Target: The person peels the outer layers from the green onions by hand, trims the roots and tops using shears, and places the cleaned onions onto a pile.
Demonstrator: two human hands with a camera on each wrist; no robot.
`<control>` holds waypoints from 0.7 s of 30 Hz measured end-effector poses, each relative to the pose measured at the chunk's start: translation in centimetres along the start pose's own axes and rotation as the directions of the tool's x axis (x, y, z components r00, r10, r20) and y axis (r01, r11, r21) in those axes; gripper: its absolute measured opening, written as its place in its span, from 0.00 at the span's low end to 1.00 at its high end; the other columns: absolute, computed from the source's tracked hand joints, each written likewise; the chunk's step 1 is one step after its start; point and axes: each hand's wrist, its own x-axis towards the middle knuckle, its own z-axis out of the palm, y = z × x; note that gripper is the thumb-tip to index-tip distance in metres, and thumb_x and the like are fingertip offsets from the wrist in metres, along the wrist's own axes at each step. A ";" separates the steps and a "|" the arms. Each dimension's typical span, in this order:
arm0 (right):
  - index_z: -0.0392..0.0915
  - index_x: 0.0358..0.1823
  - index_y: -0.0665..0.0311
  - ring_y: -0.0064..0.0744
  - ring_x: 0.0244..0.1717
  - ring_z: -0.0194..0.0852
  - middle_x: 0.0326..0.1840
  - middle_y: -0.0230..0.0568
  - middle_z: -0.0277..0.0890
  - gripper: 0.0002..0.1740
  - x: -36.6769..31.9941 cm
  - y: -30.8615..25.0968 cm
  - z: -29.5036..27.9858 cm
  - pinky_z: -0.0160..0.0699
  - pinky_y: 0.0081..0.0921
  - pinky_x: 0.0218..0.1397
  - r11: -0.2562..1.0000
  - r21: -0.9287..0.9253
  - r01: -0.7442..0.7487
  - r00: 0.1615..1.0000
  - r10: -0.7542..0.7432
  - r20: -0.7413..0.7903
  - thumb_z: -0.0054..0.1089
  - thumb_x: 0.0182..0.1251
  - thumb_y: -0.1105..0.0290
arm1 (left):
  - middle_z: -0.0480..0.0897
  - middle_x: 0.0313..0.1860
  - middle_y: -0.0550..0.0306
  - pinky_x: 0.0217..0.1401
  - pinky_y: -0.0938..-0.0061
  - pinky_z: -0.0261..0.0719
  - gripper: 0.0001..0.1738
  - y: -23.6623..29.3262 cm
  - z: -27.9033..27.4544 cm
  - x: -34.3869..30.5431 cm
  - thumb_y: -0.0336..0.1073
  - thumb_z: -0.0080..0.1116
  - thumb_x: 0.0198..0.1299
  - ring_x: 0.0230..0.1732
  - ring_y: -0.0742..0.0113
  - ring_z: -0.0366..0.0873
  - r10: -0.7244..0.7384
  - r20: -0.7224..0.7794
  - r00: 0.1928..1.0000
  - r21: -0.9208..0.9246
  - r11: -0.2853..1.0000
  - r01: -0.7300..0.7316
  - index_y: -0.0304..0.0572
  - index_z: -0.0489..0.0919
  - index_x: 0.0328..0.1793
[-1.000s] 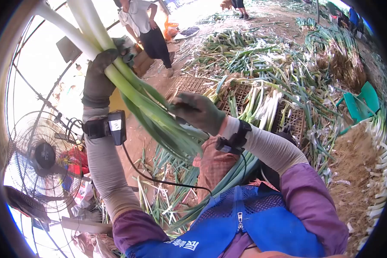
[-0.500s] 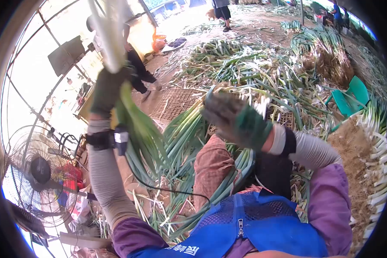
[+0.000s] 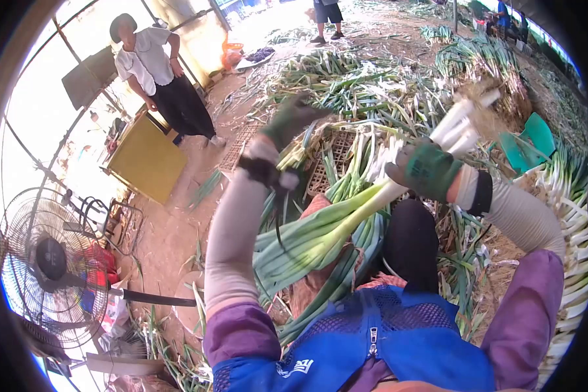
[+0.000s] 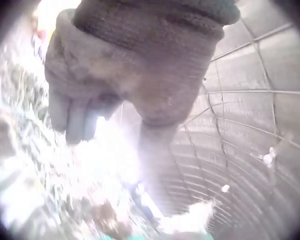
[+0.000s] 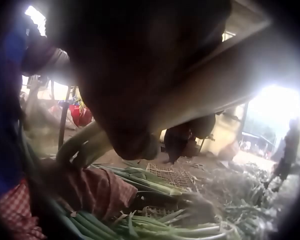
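Note:
My gloved right hand (image 3: 428, 170) grips a small bunch of large green onions (image 3: 346, 228) round their pale stalks. The white root ends (image 3: 460, 124) point up to the far right, and the broad leaves trail down left over my lap. In the right wrist view a thick stalk (image 5: 205, 85) runs through the dark, blurred hand (image 5: 120, 100). My gloved left hand (image 3: 297, 121) is raised left of the bunch, holding nothing. Its fingers (image 4: 76, 117) hang relaxed and the thumb stands apart from them in the left wrist view.
Heaps of green onions (image 3: 346, 85) cover the ground ahead, around plastic crates (image 3: 330, 163). A row of trimmed onions (image 3: 571, 261) lies at right near a green plastic seat (image 3: 529, 144). A fan (image 3: 49, 261) stands at left; a person (image 3: 157, 78) stands beyond a yellow table (image 3: 147, 157).
The green onions went from my raised left hand to my right hand, roots now pointing right. My left hand has let go and moved right. The standing person shows more fully.

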 end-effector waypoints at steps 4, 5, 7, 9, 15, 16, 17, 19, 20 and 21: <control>0.77 0.35 0.54 0.40 0.31 0.81 0.27 0.33 0.79 0.11 -2.0 0.6 0.1 0.78 0.38 0.38 0.991 0.127 -0.042 0.992 0.026 0.120 0.66 0.50 0.62 | 0.84 0.52 0.46 0.58 0.73 0.79 0.37 1.0 -1.2 -3.7 0.36 0.67 0.61 0.53 0.61 0.82 0.178 0.234 0.956 -0.302 0.948 -0.102 0.32 0.62 0.73; 0.78 0.35 0.54 0.40 0.31 0.82 0.27 0.33 0.80 0.12 -2.2 0.6 0.1 0.78 0.38 0.38 0.987 0.151 -0.049 0.991 0.029 0.128 0.67 0.49 0.62 | 0.82 0.54 0.41 0.60 0.68 0.78 0.42 0.4 1.8 -5.8 0.43 0.70 0.58 0.56 0.56 0.81 0.071 0.328 0.942 -0.034 0.997 -0.063 0.35 0.62 0.74; 0.78 0.35 0.54 0.40 0.33 0.82 0.28 0.33 0.80 0.10 -1.9 0.5 0.3 0.78 0.38 0.38 0.992 0.116 -0.055 0.995 0.045 0.086 0.65 0.51 0.62 | 0.79 0.57 0.36 0.60 0.60 0.76 0.51 -1.1 8.4 -10.6 0.54 0.74 0.52 0.61 0.49 0.78 -0.028 0.385 0.923 0.583 0.782 -0.220 0.38 0.62 0.75; 0.77 0.35 0.54 0.39 0.34 0.81 0.28 0.33 0.79 0.09 -1.8 0.6 0.4 0.77 0.37 0.38 0.998 0.061 -0.033 0.999 0.033 0.003 0.64 0.53 0.63 | 0.71 0.65 0.31 0.72 0.56 0.65 0.65 -3.6 12.8 -13.8 0.60 0.78 0.40 0.68 0.37 0.67 0.052 0.367 0.929 0.673 0.675 -0.304 0.35 0.55 0.78; 0.77 0.39 0.51 0.31 0.34 0.77 0.29 0.30 0.76 0.08 -0.2 3.9 0.2 0.75 0.31 0.40 0.990 -0.128 -0.055 0.989 0.037 -0.141 0.61 0.59 0.61 | 0.69 0.64 0.41 0.67 0.57 0.64 0.66 -6.9 10.3 -18.7 0.52 0.80 0.37 0.60 0.45 0.69 0.120 -0.057 0.991 0.853 0.521 -0.014 0.40 0.50 0.79; 0.78 0.41 0.51 0.31 0.34 0.76 0.30 0.31 0.75 0.09 0.4 5.6 0.4 0.75 0.31 0.40 0.987 -0.147 -0.065 0.985 0.040 -0.168 0.61 0.60 0.61 | 0.68 0.65 0.42 0.69 0.56 0.62 0.64 -9.1 8.9 -20.0 0.51 0.77 0.39 0.63 0.45 0.68 0.065 -0.142 0.988 0.850 0.519 0.088 0.41 0.51 0.79; 0.77 0.43 0.51 0.32 0.35 0.76 0.32 0.31 0.75 0.12 0.6 7.2 0.7 0.75 0.31 0.43 0.974 -0.206 -0.091 0.980 0.051 -0.191 0.62 0.58 0.60 | 0.66 0.68 0.41 0.71 0.55 0.59 0.60 -13.6 7.0 -21.8 0.49 0.73 0.42 0.66 0.45 0.65 0.037 -0.204 0.978 0.900 0.400 0.172 0.42 0.51 0.80; 0.76 0.47 0.51 0.32 0.40 0.75 0.35 0.32 0.75 0.18 0.6 9.6 -0.4 0.74 0.33 0.49 0.936 -0.324 -0.136 0.978 0.073 -0.198 0.64 0.55 0.59 | 0.63 0.73 0.42 0.76 0.54 0.55 0.55 -20.7 2.7 -26.0 0.46 0.68 0.47 0.75 0.46 0.58 -0.084 -0.367 0.926 0.908 0.185 0.376 0.42 0.52 0.79; 0.75 0.49 0.51 0.32 0.42 0.75 0.37 0.32 0.74 0.20 0.6 10.5 -1.6 0.72 0.34 0.53 0.911 -0.380 -0.161 0.978 0.097 -0.183 0.65 0.54 0.59 | 0.67 0.71 0.42 0.74 0.55 0.61 0.47 -21.8 1.4 -27.7 0.45 0.66 0.49 0.73 0.47 0.62 -0.193 -0.464 0.864 0.846 0.192 0.498 0.39 0.61 0.75; 0.76 0.44 0.50 0.32 0.41 0.77 0.38 0.32 0.77 0.19 0.3 11.3 -2.4 0.74 0.33 0.50 0.877 -0.438 -0.196 0.969 0.105 -0.225 0.68 0.50 0.59 | 0.76 0.63 0.40 0.68 0.55 0.70 0.40 -20.0 0.9 -28.0 0.44 0.66 0.49 0.64 0.46 0.74 -0.480 -0.478 0.736 0.736 0.238 0.634 0.36 0.70 0.69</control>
